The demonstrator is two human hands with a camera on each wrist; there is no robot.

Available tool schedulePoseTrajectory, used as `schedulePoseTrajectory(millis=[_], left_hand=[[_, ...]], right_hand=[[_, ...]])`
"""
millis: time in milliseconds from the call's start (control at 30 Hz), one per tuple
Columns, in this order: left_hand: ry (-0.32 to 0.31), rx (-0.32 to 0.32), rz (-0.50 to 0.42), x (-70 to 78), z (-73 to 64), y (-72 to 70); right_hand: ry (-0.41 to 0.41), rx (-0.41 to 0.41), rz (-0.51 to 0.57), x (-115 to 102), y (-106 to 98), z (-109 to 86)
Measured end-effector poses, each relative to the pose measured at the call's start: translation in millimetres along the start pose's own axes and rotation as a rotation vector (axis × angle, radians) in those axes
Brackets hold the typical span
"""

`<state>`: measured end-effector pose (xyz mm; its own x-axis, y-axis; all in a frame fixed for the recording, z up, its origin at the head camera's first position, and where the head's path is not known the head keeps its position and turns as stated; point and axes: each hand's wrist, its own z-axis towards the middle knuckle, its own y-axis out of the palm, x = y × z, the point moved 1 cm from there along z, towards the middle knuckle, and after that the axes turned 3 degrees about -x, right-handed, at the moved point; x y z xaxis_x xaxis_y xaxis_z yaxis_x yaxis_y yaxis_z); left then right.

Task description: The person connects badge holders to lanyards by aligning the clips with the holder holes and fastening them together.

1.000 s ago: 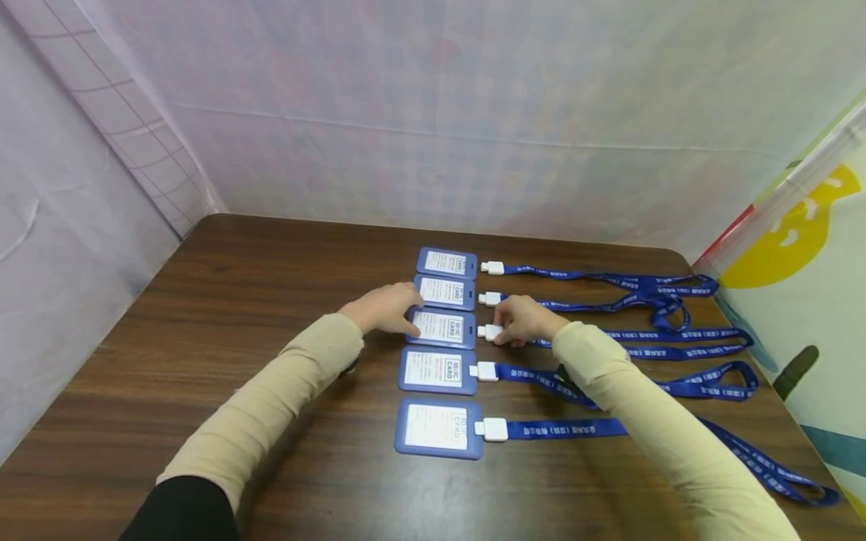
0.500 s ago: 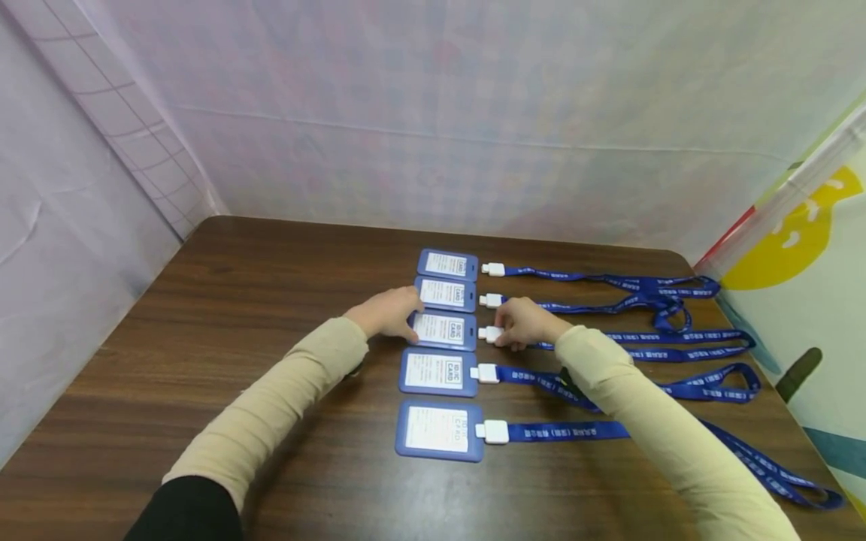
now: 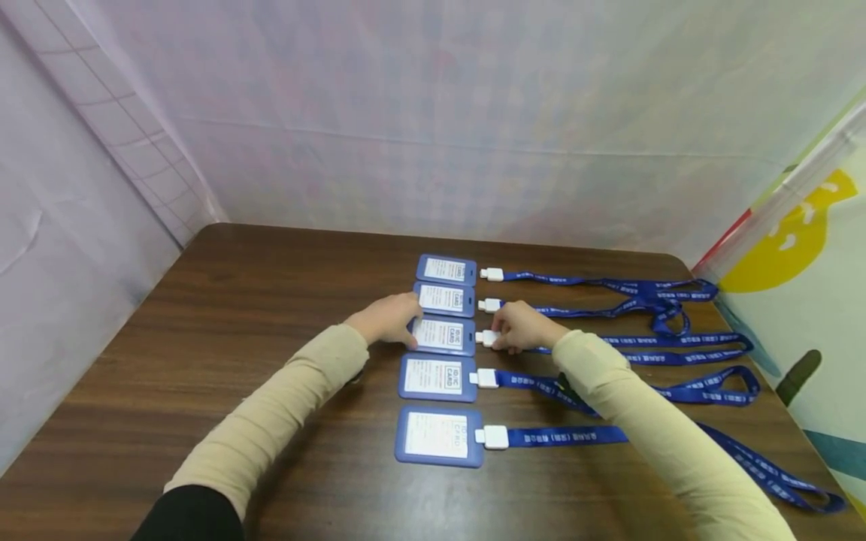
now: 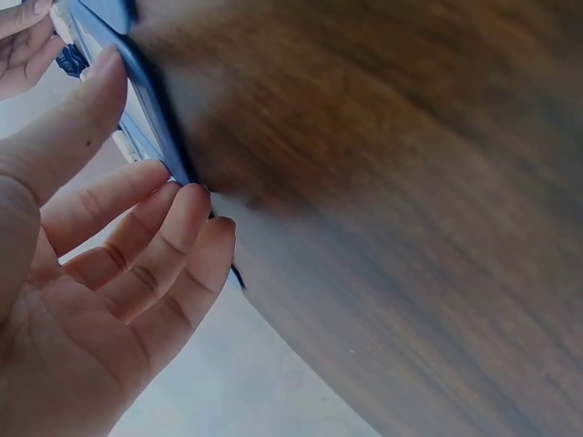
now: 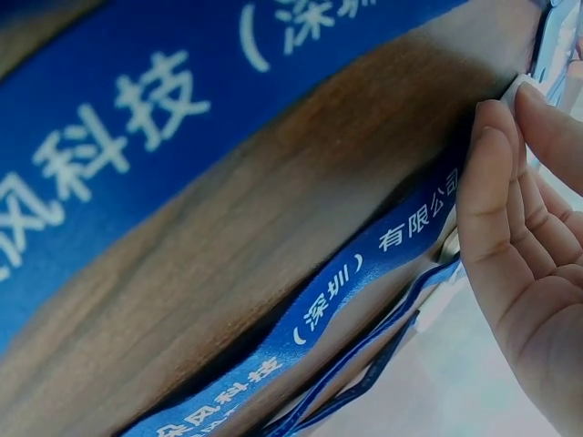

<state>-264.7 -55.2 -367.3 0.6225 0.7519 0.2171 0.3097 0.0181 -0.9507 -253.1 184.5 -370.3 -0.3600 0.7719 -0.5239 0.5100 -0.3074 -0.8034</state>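
Several blue ID card holders lie in a column on the brown table, each with a lanyard to its right. My left hand (image 3: 390,318) holds the middle card holder (image 3: 443,336) by its left end, thumb at the near corner and fingers at the far one. In the left wrist view the fingertips (image 4: 193,202) are right at its blue rim. My right hand (image 3: 526,327) pinches the white plastic clip (image 3: 485,338) of the middle lanyard (image 5: 392,237) between thumb and fingers. The clip's tab points at the holder's slotted end, a narrow gap apart.
Two card holders, including the far one (image 3: 446,270), lie beyond the middle one. Nearer are two more, the nearest card holder (image 3: 440,436) with its clip (image 3: 495,436) at its edge. Blue straps (image 3: 710,387) spread right. A pale curtain (image 3: 433,135) hangs behind the table (image 3: 271,278).
Both hands keep their places on the middle card holder and clip. The whole scene sits slightly lower in the head view; otherwise the card holders and lanyards lie as before.
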Motion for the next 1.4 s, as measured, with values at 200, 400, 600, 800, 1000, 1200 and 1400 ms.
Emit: schedulePoseTrajectory(millis=[200, 400, 600, 800, 1000, 1200, 1400], left_hand=[[-0.007, 0.0, -0.009, 0.3, 0.0, 1.3], [-0.012, 0.002, -0.01, 0.6, -0.1, 1.1], [-0.004, 0.01, -0.004, 0.9, -0.2, 0.9], [-0.003, 0.013, -0.013, 1.2, 0.5, 0.6], [-0.003, 0.013, -0.031, 0.1, 2.5, 1.2], [-0.009, 0.018, -0.047, 1.5, 3.5, 0.7], [-0.042, -0.005, -0.069, 0.7, 8.1, 1.6]], right_hand=[[-0.027, 0.001, -0.014, -1.5, 1.2, 0.2], [-0.005, -0.002, -0.017, -3.4, 1.2, 0.5], [-0.009, 0.0, -0.024, -4.8, 2.0, 1.4], [-0.003, 0.001, -0.039, -7.3, 1.5, 2.0], [0.012, -0.002, -0.058, -5.5, 2.2, 4.9], [0.022, -0.003, -0.078, -6.7, 1.6, 5.7], [0.016, -0.011, -0.098, -8.2, 1.3, 5.8]])
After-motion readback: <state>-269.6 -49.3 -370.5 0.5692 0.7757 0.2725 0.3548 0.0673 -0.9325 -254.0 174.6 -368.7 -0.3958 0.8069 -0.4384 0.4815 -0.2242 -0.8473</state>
